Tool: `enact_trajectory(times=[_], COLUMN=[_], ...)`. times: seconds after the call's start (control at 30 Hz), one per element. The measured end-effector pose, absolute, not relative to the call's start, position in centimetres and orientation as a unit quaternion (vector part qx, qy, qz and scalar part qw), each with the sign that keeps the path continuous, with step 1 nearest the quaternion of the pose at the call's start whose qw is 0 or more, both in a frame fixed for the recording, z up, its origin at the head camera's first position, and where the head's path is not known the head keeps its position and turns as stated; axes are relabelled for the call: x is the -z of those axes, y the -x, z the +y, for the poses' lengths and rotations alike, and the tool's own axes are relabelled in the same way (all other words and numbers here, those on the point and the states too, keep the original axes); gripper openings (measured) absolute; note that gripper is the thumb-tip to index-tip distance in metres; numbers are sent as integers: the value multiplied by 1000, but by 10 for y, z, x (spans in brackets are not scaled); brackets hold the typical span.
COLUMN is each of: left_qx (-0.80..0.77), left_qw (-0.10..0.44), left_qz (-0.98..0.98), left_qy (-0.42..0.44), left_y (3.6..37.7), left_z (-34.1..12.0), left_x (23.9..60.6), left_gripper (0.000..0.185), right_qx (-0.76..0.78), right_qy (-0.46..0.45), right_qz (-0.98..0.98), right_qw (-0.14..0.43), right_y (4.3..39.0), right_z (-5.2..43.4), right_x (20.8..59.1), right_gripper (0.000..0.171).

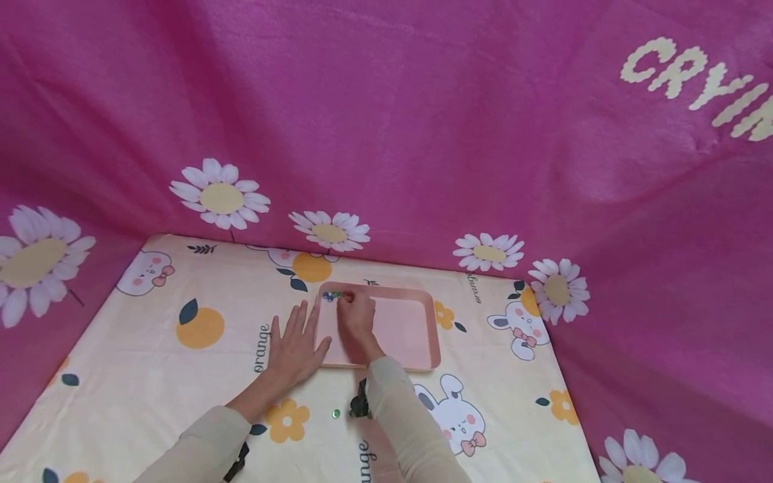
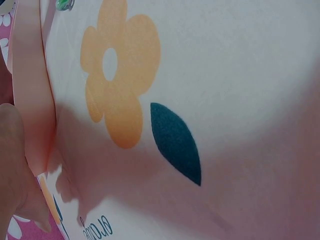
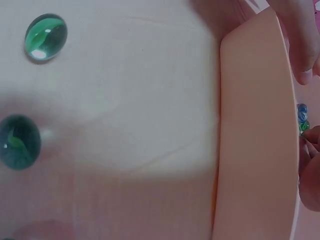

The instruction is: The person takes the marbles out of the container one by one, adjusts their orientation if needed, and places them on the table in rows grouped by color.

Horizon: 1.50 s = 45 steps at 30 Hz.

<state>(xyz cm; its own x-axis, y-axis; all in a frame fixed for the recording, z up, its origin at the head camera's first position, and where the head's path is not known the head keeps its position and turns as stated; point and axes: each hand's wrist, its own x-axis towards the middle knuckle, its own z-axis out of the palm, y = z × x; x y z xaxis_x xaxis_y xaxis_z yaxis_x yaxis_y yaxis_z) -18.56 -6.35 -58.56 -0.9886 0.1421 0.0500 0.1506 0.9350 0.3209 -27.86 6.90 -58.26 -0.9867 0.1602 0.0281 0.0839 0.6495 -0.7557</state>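
A shallow pink tray point(image 1: 403, 335) lies on the table. Several blue and green glass marbles point(image 1: 329, 296) sit together in its far left corner. My right hand point(image 1: 357, 315) reaches into the tray there, its thumb and fingers curled and pinching at a green marble point(image 3: 304, 126) beside a blue marble point(image 3: 302, 112). The fingertips partly hide it. Flat and spread, my left hand point(image 1: 294, 345) rests along the tray's left side, thumb at the rim. In front of the tray, a green marble point(image 1: 336, 414) lies on the cloth; the right wrist view shows another green marble point(image 3: 20, 141) near it.
A cream tablecloth point(image 1: 145, 376) printed with oranges, flowers and rabbits covers the table. Pink curtain-like fabric point(image 1: 398, 134) with daisies rises behind and at both sides. Dark wrist straps point(image 1: 359, 402) show at the sleeves.
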Motion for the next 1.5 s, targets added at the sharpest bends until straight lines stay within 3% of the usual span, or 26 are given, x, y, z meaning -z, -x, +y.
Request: enact_trajectory(times=[0.53, 1.5], left_qx=[165, 152], left_qw=[10, 13], left_qz=[-983, -986], left_qy=[75, 74], left_y=[185, 186], left_z=[-64, -64], left_x=[584, 587], left_gripper=[81, 80], right_qx=[-386, -392], right_qy=[87, 81], right_qz=[-917, -913], right_qw=[56, 79], right_y=[282, 281], right_z=[62, 62], right_x=[583, 589], right_gripper=[9, 8])
